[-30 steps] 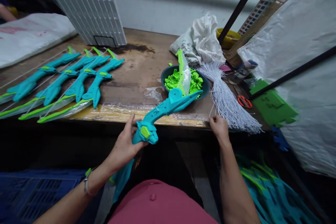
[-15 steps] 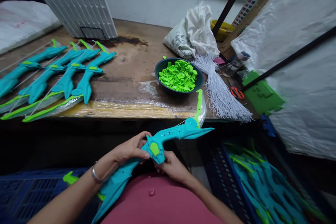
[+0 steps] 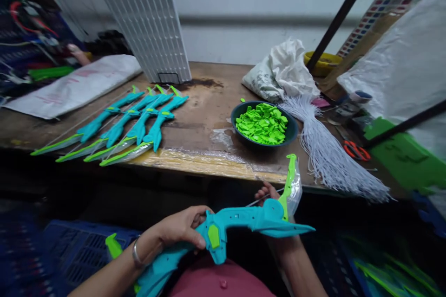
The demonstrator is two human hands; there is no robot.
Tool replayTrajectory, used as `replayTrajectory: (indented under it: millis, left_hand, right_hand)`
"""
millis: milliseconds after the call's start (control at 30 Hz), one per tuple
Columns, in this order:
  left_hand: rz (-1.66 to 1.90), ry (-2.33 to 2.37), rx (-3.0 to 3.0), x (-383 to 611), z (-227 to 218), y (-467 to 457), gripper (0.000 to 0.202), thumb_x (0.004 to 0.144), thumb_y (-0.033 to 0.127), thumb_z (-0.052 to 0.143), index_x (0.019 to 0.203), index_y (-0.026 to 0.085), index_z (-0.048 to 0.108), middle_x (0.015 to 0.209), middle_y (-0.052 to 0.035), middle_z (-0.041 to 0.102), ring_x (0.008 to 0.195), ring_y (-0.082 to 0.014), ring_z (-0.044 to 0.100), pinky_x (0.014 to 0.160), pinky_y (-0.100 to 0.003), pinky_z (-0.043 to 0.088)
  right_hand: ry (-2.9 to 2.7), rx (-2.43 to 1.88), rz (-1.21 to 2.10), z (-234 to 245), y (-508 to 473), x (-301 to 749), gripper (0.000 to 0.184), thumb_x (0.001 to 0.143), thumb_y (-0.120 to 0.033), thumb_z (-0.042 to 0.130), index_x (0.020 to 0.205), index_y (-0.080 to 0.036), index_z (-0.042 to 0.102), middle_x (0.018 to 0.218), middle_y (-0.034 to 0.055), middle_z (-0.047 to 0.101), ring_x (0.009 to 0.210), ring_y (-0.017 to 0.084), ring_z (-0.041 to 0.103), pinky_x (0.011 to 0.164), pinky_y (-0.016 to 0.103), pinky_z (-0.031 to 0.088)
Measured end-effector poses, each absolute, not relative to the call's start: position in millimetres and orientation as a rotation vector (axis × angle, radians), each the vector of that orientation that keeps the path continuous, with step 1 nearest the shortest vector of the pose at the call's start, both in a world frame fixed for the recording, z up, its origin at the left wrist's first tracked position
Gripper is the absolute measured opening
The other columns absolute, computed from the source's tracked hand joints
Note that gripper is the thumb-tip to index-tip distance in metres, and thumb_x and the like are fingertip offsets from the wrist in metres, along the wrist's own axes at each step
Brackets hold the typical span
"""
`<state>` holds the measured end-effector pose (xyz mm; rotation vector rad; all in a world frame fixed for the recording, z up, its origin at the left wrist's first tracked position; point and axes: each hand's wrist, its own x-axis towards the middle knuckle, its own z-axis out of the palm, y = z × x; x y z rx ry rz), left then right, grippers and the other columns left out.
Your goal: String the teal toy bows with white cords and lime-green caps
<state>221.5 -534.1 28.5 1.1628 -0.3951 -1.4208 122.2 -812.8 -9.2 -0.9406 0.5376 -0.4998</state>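
Observation:
A teal toy bow point(image 3: 244, 219) with bright green limbs lies slantwise before me, its right end higher. Around its middle, beside a green hexagonal plate point(image 3: 213, 236), my left hand point(image 3: 183, 229) is closed with the thumb on top. Beyond the bow's right half, my right hand point(image 3: 266, 193) has curled fingers at the thin white string point(image 3: 256, 202); the bow hides part of that hand and its wrist. The upper green limb point(image 3: 289, 185), with a clear plastic piece on it, stands up near the table edge. The bow's lower end is partly behind my left forearm.
Several similar bows point(image 3: 158, 125) lie on the table's left. A dark bowl point(image 3: 298, 131) of green pieces stands right of centre, beside a bundle of white cords point(image 3: 324, 148). Orange-handled scissors point(image 3: 356, 151) lie farther right. Blue crates point(image 3: 83, 246) stand below on both sides.
My right hand has moved from under the bow's middle to behind its right half, at the string. My left hand keeps its grip. The view has shifted left and up.

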Motion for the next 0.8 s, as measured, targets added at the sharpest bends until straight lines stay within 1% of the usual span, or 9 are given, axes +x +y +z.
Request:
replayTrajectory:
  millis: [67,133,267,333,467,533,633,733,800]
  left_hand:
    - [-1.401,-0.389,1.201,226.8,27.9,-523.6,0.068,0.052,0.020,0.096,0.110,0.017,0.061,0.093,-0.0032,0.070,0.075,-0.0161,0.065,0.054,-0.021,0.053]
    - [-1.384,-0.384,1.241,230.2,28.4,-514.1,0.069,0.050,0.020,0.097,0.110,0.017,0.061,0.094,-0.0026,0.070,0.078,-0.0161,0.064,0.056,-0.021,0.052]
    - [-1.346,-0.390,1.286,232.4,28.2,-501.0,0.067,0.049,0.018,0.096,0.108,0.018,0.063,0.095,-0.0014,0.071,0.084,-0.0157,0.064,0.065,-0.021,0.050]
    - [-1.346,-0.380,1.299,232.0,26.7,-497.7,0.068,0.050,0.019,0.095,0.109,0.019,0.062,0.094,-0.0008,0.070,0.081,-0.0156,0.063,0.064,-0.022,0.048]
    - [-1.319,-0.380,1.389,229.8,28.3,-497.2,0.067,0.050,0.020,0.094,0.108,0.018,0.061,0.092,0.0001,0.068,0.083,-0.0164,0.060,0.065,-0.023,0.046]
    - [-1.282,-0.395,1.460,227.6,35.3,-498.4,0.067,0.051,0.019,0.090,0.110,0.019,0.059,0.091,0.0014,0.065,0.084,-0.0166,0.058,0.066,-0.023,0.045]
    - [-1.168,-0.449,1.655,220.8,53.2,-499.0,0.062,0.062,0.021,0.081,0.118,0.022,0.055,0.096,0.0013,0.062,0.084,-0.0178,0.057,0.068,-0.026,0.046]
    - [-0.997,-0.591,1.935,209.9,68.1,-495.5,0.055,0.075,0.023,0.072,0.127,0.026,0.055,0.114,-0.0025,0.064,0.105,-0.0239,0.059,0.092,-0.034,0.047]
    - [-0.940,-0.642,2.083,203.6,68.1,-490.2,0.056,0.082,0.027,0.068,0.136,0.030,0.051,0.129,-0.0053,0.063,0.120,-0.0292,0.057,0.106,-0.040,0.042]
  right_hand:
    - [0.600,-0.950,-0.534,-7.9,-833.4,118.8,0.030,0.071,-0.045,0.083,0.083,-0.023,0.067,0.066,-0.0038,0.061,0.055,0.014,0.061,0.053,0.027,0.058]
    - [0.672,-0.982,-0.584,-5.7,-848.2,112.5,0.029,0.070,-0.042,0.083,0.084,-0.021,0.068,0.069,-0.0025,0.063,0.055,0.015,0.060,0.047,0.026,0.054]
    - [0.733,-0.927,-0.731,1.0,-860.2,108.3,0.041,0.067,-0.046,0.088,0.093,-0.019,0.072,0.079,-0.0006,0.065,0.060,0.012,0.058,0.051,0.023,0.054]
    - [0.711,-0.893,-0.756,5.7,-859.5,110.2,0.043,0.064,-0.044,0.091,0.093,-0.018,0.073,0.078,-0.0024,0.061,0.059,0.009,0.054,0.051,0.020,0.052]
    - [0.655,-0.948,-0.765,19.9,-856.3,109.5,0.044,0.064,-0.043,0.093,0.097,-0.018,0.076,0.072,-0.0057,0.053,0.049,0.002,0.041,0.039,0.014,0.033]
    - [0.654,-1.073,-0.833,31.2,-859.6,104.7,0.050,0.064,-0.042,0.093,0.107,-0.021,0.077,0.069,-0.0053,0.054,0.048,0.003,0.042,0.040,0.015,0.029]
    - [0.690,-1.368,-0.977,54.5,-870.4,94.3,0.045,0.068,-0.040,0.090,0.108,-0.023,0.078,0.073,-0.0008,0.063,0.054,0.008,0.051,0.046,0.021,0.038]
    - [0.616,-1.768,-1.064,80.4,-876.3,84.9,0.022,0.080,-0.040,0.080,0.095,-0.025,0.080,0.087,0.0042,0.072,0.075,0.018,0.064,0.068,0.033,0.053]
    - [0.475,-2.013,-1.060,93.7,-873.0,81.8,0.013,0.088,-0.037,0.072,0.091,-0.025,0.078,0.090,0.0041,0.072,0.085,0.021,0.066,0.081,0.036,0.053]
